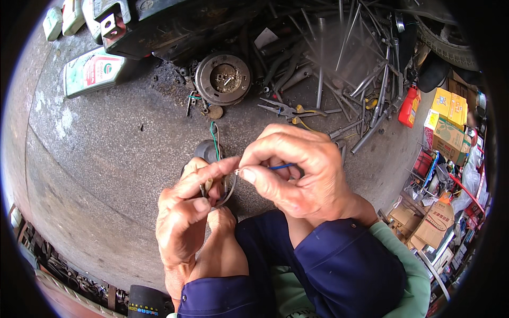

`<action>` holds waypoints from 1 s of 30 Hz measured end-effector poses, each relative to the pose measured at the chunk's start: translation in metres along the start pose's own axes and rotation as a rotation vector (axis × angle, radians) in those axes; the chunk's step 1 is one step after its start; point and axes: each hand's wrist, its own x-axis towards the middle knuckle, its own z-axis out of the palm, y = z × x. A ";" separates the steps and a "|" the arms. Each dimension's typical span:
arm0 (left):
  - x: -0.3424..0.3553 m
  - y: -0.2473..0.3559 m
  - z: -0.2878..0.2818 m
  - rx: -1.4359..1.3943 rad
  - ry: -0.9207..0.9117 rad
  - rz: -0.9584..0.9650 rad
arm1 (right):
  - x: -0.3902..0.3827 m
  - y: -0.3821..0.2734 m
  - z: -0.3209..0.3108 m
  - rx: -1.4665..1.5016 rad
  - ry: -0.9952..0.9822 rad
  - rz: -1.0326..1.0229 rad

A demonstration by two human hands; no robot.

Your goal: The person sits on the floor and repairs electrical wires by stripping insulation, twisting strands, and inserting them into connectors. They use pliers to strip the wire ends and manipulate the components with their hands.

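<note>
Thin wires run between my two hands, close in front of my knees. My left hand is curled around a grey wire that loops below its fingers, with small pale ends showing between them. Its index finger reaches toward my right fingertips. My right hand pinches the bare end of a wire between thumb and index finger; a short blue wire shows inside that hand. A green wire sticks up in a loop beyond my left hand, over a dark round thing partly covered by the fingers.
Pliers with yellow handles lie on the ground ahead, beside a round metal drum holding small bits. Metal rods pile up at the far right. Cardboard boxes and a red bottle stand rightward; a plastic jug lies far left.
</note>
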 end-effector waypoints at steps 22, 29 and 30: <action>-0.006 0.000 0.006 -0.028 0.036 0.034 | -0.002 -0.009 -0.004 0.073 -0.035 -0.027; -0.006 -0.003 0.006 0.019 0.027 0.072 | -0.002 -0.009 -0.008 0.007 -0.095 -0.089; -0.006 -0.002 0.005 0.040 0.025 0.078 | -0.003 -0.008 -0.008 0.008 -0.088 -0.091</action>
